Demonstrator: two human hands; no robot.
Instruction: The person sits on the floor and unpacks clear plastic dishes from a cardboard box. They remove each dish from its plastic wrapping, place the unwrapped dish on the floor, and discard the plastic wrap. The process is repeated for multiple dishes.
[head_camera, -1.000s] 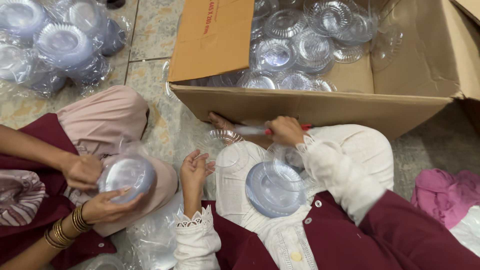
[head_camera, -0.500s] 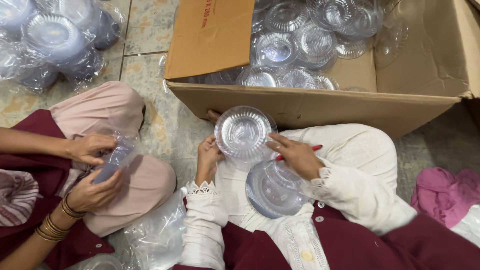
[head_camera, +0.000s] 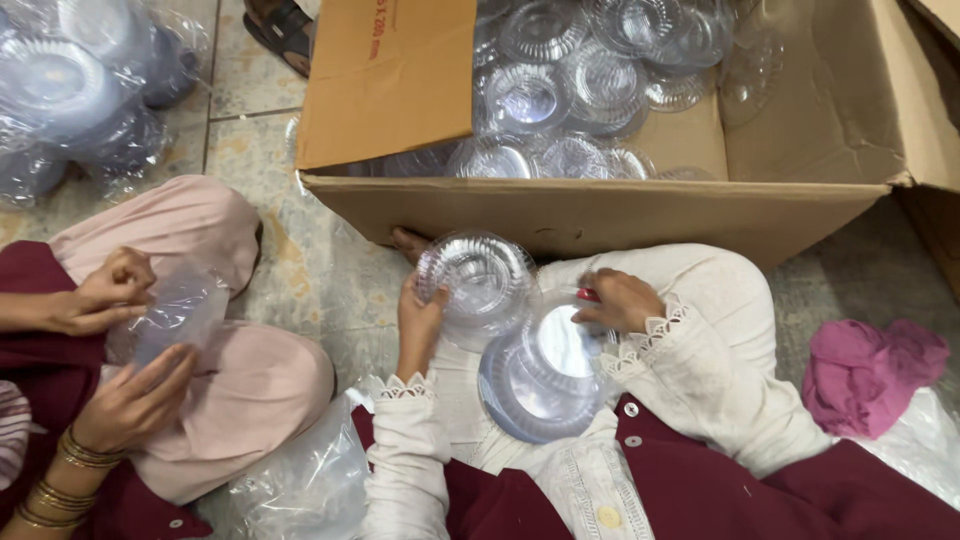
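While hands hold a clear bowl (head_camera: 482, 283), the cardboard box (head_camera: 600, 215) crowds close.

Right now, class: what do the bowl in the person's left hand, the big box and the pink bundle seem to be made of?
The bowl in the left hand looks like thin clear plastic, glossy, with ribbed walls you can see through. The box appears to be brown cardboard, matte, with folded flaps. The pink bundle seems to be soft cloth, crumpled and dull.

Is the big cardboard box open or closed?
Open. The cardboard box has its flap folded up, and clear plastic bowls show inside from above.
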